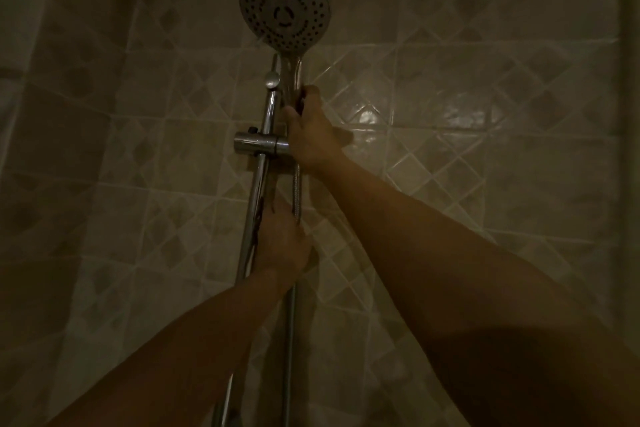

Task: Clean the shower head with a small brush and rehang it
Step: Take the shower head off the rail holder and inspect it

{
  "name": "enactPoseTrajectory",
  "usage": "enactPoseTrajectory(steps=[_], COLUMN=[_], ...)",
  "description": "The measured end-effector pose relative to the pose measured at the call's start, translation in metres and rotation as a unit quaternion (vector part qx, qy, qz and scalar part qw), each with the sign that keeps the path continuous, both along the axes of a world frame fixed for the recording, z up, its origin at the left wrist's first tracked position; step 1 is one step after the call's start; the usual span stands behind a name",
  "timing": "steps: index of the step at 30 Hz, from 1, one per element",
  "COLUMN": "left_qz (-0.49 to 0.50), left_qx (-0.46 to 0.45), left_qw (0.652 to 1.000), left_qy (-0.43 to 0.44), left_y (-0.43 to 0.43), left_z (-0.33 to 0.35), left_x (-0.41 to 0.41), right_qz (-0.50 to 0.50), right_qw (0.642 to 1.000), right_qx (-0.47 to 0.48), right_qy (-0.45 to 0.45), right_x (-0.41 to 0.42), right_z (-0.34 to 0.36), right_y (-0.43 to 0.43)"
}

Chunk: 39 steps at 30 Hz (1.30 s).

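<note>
Up on tiled wall [485,114], head view: shower head [285,2] upright w/ nozzle face toward camera, handle beside chrome rail [258,184], just above slider bracket [261,145]. Right hand [310,130] w/ fingers wrapped round handle. Left hand [282,239] lower down, fingers closed round metal hose [296,191] next to rail. Brush not visible. Dim light; beige diamond-pattern tiles, glossy glare at right.

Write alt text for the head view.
A person's right hand grips the handle of a round shower head at the bracket on a chrome wall rail, while the left hand holds the hose lower down. Dim, tiled shower wall behind.
</note>
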<state>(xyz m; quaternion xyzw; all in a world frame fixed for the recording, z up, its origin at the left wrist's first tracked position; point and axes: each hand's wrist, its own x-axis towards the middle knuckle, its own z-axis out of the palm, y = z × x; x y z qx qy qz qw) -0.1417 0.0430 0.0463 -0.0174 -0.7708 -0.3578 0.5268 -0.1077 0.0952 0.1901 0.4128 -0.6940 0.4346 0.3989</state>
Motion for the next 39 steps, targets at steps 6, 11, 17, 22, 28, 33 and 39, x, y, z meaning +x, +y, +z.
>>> enactPoseTrajectory(steps=[6, 11, 17, 22, 28, 33, 39], left_qz=[-0.026, -0.055, -0.124, -0.193, -0.290, -0.316, -0.353], left_qx=[0.024, 0.002, -0.014, 0.010, 0.022, 0.073, 0.058], left_qw=[0.999, 0.998, 0.992, 0.981, 0.956, 0.938, 0.915], left_qy=[0.007, 0.012, -0.018, -0.002, -0.048, -0.119, -0.187], left_y=[0.005, 0.003, 0.032, 0.038, 0.023, 0.016, 0.003], left_z=[0.015, 0.028, 0.038, 0.017, -0.063, -0.157, -0.210], left_x=[0.000, 0.007, 0.023, 0.048, 0.089, 0.141, 0.206], right_qz=[-0.034, -0.080, -0.149, -0.195, -0.149, -0.125, -0.139], right_qw=[0.999, 0.996, 0.987, 0.976, 0.971, 0.945, 0.909], right_qx=[0.038, 0.032, 0.016, -0.031, -0.088, -0.109, -0.135], right_qy=[0.002, -0.003, -0.058, -0.090, -0.165, -0.281, -0.369], right_x=[0.017, 0.025, 0.045, 0.074, 0.116, 0.147, 0.189], right_z=[0.020, 0.033, 0.048, 0.023, -0.082, -0.177, -0.263], right_y=[-0.002, 0.008, 0.042, 0.053, 0.052, 0.053, 0.053])
